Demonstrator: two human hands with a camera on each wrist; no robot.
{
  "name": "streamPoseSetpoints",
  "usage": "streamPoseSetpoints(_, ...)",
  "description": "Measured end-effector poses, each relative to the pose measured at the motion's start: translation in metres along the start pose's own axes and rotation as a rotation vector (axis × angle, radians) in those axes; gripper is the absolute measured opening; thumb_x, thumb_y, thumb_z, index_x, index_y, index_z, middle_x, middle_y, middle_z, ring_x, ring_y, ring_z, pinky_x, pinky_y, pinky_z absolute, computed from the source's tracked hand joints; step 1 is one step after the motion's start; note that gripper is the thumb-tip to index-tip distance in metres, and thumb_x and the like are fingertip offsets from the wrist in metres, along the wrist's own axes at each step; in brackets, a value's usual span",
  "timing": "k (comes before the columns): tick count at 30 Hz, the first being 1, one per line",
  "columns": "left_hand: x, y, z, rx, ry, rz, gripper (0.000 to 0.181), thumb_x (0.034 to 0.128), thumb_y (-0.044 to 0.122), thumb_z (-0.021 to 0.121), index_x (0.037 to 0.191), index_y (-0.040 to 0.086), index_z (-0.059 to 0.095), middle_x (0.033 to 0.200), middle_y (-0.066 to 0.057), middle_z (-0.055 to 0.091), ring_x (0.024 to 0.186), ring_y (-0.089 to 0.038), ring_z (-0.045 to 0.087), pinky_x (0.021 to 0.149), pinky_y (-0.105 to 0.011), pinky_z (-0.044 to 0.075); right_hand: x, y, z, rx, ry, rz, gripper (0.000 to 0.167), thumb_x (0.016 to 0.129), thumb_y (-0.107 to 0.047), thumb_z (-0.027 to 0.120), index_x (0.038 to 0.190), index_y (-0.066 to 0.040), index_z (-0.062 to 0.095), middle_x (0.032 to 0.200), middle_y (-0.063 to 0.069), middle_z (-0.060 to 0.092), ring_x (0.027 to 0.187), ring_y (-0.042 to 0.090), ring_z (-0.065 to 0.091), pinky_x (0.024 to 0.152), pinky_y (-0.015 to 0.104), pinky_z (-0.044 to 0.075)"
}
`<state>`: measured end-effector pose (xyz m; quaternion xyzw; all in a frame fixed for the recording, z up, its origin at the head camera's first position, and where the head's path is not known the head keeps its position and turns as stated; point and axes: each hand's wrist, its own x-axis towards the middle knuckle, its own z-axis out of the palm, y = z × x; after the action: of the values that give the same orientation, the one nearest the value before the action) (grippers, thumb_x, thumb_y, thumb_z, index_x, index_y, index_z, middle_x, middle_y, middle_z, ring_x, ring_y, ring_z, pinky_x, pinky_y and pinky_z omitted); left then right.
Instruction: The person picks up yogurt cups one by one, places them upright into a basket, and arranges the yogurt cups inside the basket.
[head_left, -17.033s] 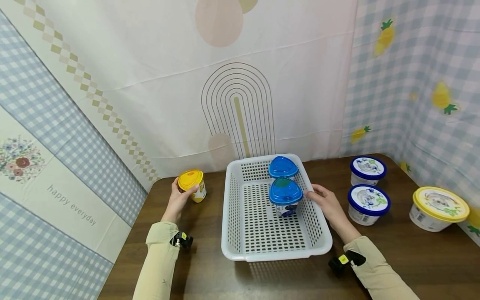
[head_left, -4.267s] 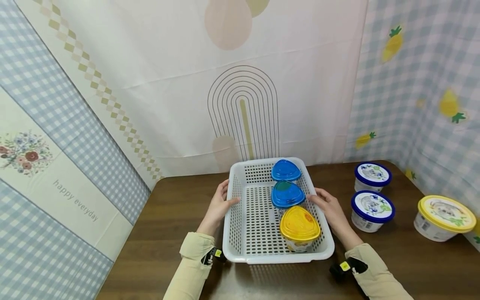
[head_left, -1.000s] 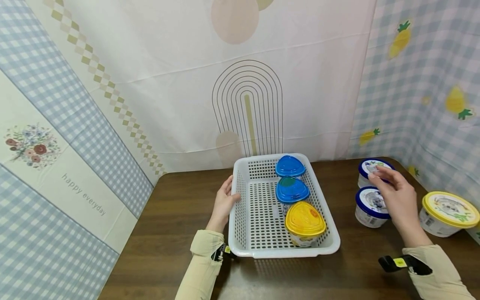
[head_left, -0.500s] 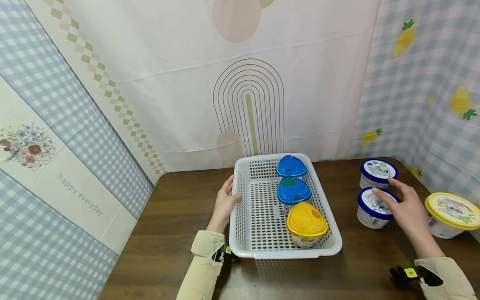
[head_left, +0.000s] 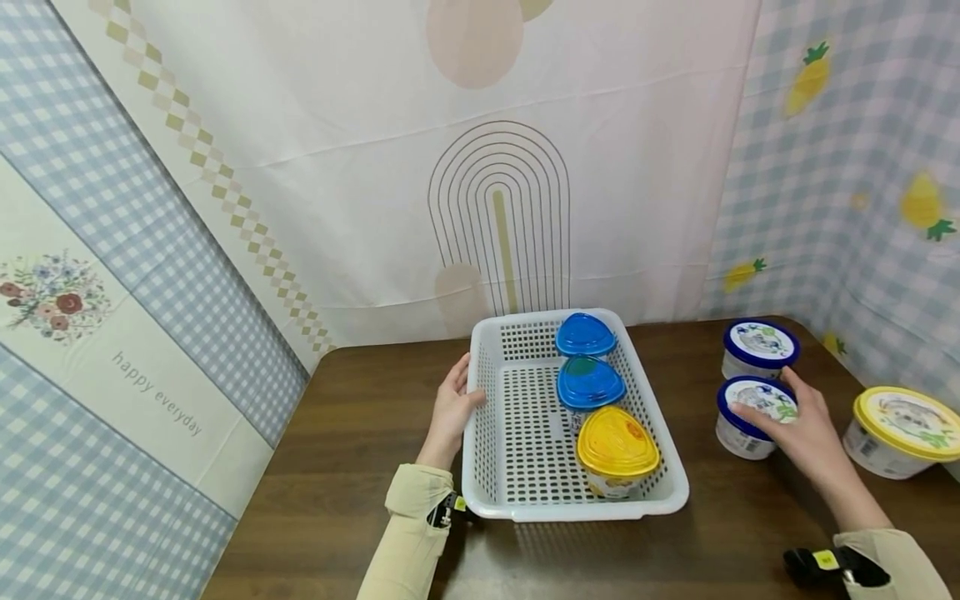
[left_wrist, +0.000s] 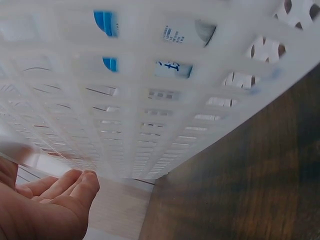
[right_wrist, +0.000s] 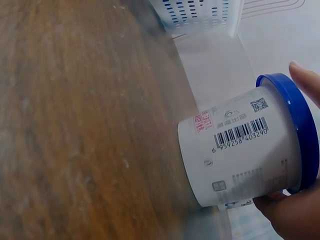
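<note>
Right hand [head_left: 810,437] — grip closed on the near blue-lidded tub [head_left: 753,398], thumb across the lid's left near edge, fingers around the right far side. Tub is upright on the right part of the desk [head_left: 360,433]; right wrist view shows barcode and small QR code on its white side. Far blue-lidded tub [head_left: 761,342] just beyond it, yellow-lidded oval tub [head_left: 892,450] to the right, nearer the desk's right edge.

Left hand [head_left: 450,417] — grip holding the white basket [head_left: 570,512] by its left rim, thumb over the rim, other fingers outside the wall. Basket sits mid-desk, perforated all round. Inside, lined up along its right side: far blue-lidded cup [head_left: 584,334], middle blue-lidded cup [head_left: 590,383], yellow-lidded cup [head_left: 617,446] nearest. Left wrist view: basket holes up close, bits of blue and print through them.

Both sleeves pale, dark strap at each wrist. Patterned cloth [head_left: 360,208] hangs behind, pineapples on the right part, "happy everyday" on the left.
</note>
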<state>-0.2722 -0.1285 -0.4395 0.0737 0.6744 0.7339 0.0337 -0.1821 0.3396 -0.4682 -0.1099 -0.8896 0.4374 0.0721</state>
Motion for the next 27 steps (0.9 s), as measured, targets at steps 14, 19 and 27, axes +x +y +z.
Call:
streamPoseSetpoints(14,0.015,-0.029,-0.004,0.009,0.035,0.011,0.087,0.0766,-0.013,0.053,0.158,0.007,0.029,0.157,-0.019,0.038,0.139,-0.037,0.043,0.106,-0.046,0.045,-0.002,0.007,0.005,-0.075,-0.054,-0.056,0.118,0.089,-0.049,0.072,0.159,-0.002,-0.011,0.154,0.044,-0.007,0.136,0.066,0.009,0.101,0.081,0.017)
streamPoseSetpoints(19,0.015,-0.029,-0.004,0.02,0.04,0.022,0.087,0.0757,-0.012,0.053,0.158,0.007,0.03,0.155,-0.019,0.04,0.138,-0.037,0.044,0.105,-0.045,0.045,-0.001,0.006,0.003,-0.08,-0.087,-0.032,0.117,0.09,-0.05,0.071,0.159,-0.002,-0.011,0.153,0.046,-0.007,0.135,0.068,0.011,0.099,0.082,0.018)
streamPoseSetpoints(27,0.015,-0.028,-0.004,0.024,0.038,0.021,0.087,0.076,-0.011,0.053,0.158,0.007,0.03,0.156,-0.019,0.039,0.14,-0.036,0.043,0.105,-0.044,0.044,0.002,0.005,0.003,-0.065,-0.102,-0.028,0.116,0.09,-0.049,0.071,0.159,-0.003,-0.011,0.154,0.045,-0.009,0.136,0.068,0.008,0.099,0.082,0.017)
